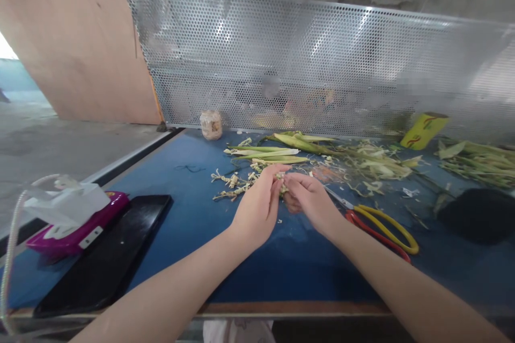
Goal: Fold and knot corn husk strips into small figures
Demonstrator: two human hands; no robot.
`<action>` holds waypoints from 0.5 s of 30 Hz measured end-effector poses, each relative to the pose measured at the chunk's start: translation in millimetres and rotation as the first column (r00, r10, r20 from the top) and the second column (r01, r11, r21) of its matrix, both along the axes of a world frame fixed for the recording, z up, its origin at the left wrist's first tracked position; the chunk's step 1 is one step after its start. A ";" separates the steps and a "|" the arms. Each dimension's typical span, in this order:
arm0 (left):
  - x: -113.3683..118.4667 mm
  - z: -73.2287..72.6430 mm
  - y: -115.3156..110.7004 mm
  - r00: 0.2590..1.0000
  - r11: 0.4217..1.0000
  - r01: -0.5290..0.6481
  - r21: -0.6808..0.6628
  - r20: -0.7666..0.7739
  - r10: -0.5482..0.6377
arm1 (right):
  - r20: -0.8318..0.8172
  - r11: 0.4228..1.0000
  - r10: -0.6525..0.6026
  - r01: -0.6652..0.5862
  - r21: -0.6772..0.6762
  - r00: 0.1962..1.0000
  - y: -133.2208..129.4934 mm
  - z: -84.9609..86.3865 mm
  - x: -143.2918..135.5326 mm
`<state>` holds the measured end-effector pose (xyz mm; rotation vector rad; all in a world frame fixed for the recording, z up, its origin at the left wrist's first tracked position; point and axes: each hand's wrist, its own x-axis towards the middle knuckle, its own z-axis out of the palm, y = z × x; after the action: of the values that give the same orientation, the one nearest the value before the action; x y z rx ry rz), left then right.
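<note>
My left hand (259, 201) and my right hand (309, 198) meet over the middle of the blue table. Between their pinched fingertips is a small pale-green piece of plant material (282, 187), mostly hidden by the fingers. Small knotted husk pieces (231, 179) lie just left of my left hand. Behind the hands rest long green husk leaves (267, 154). Scissors (380, 225) with one yellow and one red handle lie beside my right forearm, their blades pointing toward the hands.
A black tablet-like slab (108, 252) and a magenta power strip (80, 225) with a white plug lie at left. A wrapped roll (211, 125), yellow box (424, 131), husk piles (374, 159) and a dark round object (478, 215) stand before or near the perforated metal screen (261, 59).
</note>
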<state>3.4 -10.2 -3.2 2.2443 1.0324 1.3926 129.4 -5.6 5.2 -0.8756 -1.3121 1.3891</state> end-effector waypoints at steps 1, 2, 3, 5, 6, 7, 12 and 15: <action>-0.1 -0.1 0.0 1.000 1.000 0.002 0.002 0.004 -0.002 | 0.014 1.000 0.014 -0.014 -0.016 1.000 0.0 1.4 1.1; -0.2 -0.3 0.1 1.000 1.000 0.005 -0.005 0.008 -0.005 | 0.025 0.999 0.022 -0.021 -0.039 0.999 -0.1 2.8 1.9; -0.3 -0.6 0.3 1.000 1.000 0.006 -0.018 0.014 -0.006 | 0.032 0.998 0.022 -0.020 -0.060 0.999 -0.4 3.9 2.3; -0.7 -1.2 0.4 1.000 0.998 0.015 -0.060 0.024 -0.013 | 0.035 0.995 0.024 -0.021 -0.095 0.999 -0.9 5.3 2.4; -0.9 -1.3 0.4 0.999 0.997 0.019 -0.078 0.028 -0.017 | 0.027 0.994 0.034 -0.031 -0.108 0.999 -1.0 5.5 2.3; -1.0 -1.3 0.4 0.999 0.996 0.023 -0.090 0.034 -0.020 | 0.013 0.993 0.044 -0.042 -0.111 0.999 -0.9 5.3 2.3; 0.3 -0.3 1.0 0.985 0.981 0.103 -0.166 0.154 -0.077 | 0.024 0.999 -0.026 0.025 0.040 0.999 1.5 -0.2 2.4; 3.0 0.4 1.5 0.936 0.937 0.234 -0.260 0.321 -0.145 | -0.001 0.984 -0.145 0.144 0.103 0.989 2.3 -4.9 0.8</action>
<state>6.4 -8.8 -2.8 1.8007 0.8304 1.3400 130.3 -3.3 0.3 -0.8885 -1.2871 1.1968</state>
